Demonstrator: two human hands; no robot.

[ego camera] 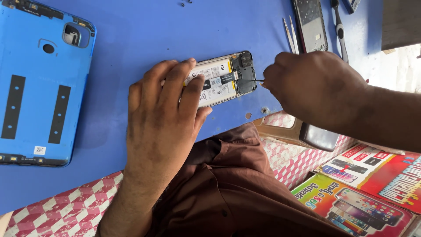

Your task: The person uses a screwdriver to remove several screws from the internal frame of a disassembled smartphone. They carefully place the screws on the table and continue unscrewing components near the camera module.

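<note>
Blue surface [144, 30] fills our view, blue back cover [41, 83] far left. Our left hand [164, 116] presses flat on the opened phone [226, 79] at centre; our right hand [313, 87] pinches a thin tool [258, 80] at its camera end.

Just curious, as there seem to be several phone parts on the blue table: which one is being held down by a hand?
The opened phone at the centre, battery showing, under the left hand. The blue back cover and dark frame lie untouched.
</note>
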